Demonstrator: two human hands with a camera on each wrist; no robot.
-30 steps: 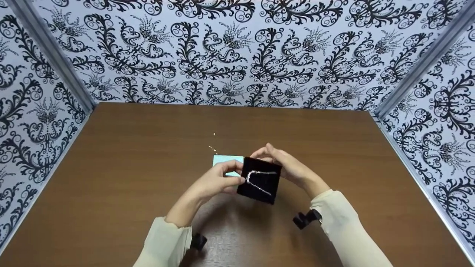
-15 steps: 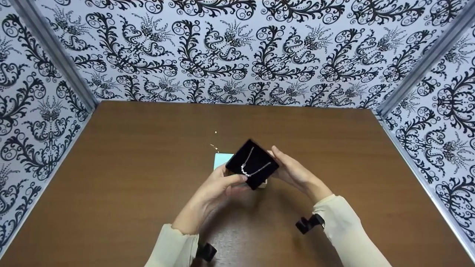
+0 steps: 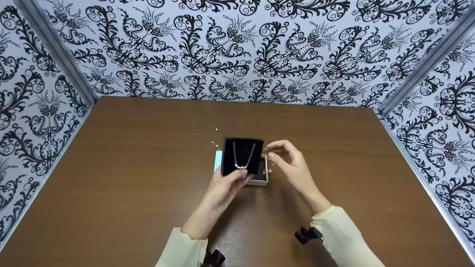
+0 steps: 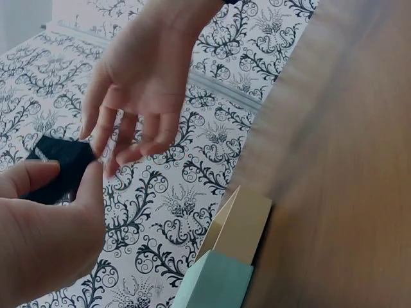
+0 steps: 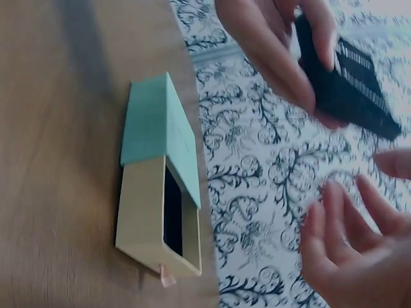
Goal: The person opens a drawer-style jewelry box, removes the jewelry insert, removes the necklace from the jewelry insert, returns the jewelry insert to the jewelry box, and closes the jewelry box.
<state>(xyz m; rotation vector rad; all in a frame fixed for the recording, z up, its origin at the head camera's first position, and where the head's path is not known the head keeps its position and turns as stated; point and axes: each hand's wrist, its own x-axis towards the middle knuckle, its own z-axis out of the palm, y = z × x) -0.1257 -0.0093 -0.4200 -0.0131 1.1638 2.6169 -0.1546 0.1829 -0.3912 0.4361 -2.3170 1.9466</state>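
Note:
My left hand [image 3: 219, 191] grips a square black velvet jewellery pad [image 3: 243, 148] by its near edge, thumb on top. Across the pad's face hangs a silver necklace [image 3: 241, 167] in a U shape, its sparkling middle right by my thumb. To the right, my right hand [image 3: 297, 170] holds nothing; its loosely bent fingers sit just off the pad's right side. Below the pad stands a drawer-style gift box, its turquoise sleeve [image 5: 146, 122] partly off the cream drawer [image 5: 142, 208]. The dark inside of the drawer shows in the right wrist view, as does its ribbon pull [image 5: 167, 276].
Behind the box, a thin gold piece of jewellery [image 3: 215, 144] and a small bright dot [image 3: 216, 129] lie on the brown wooden table [image 3: 130, 167]. Patterned panels [image 3: 237, 48] close off the back and both sides.
My left hand has turned the pad until the necklace hangs toward me. My right hand has come away from behind the pad to its right, and the open drawer now shows.

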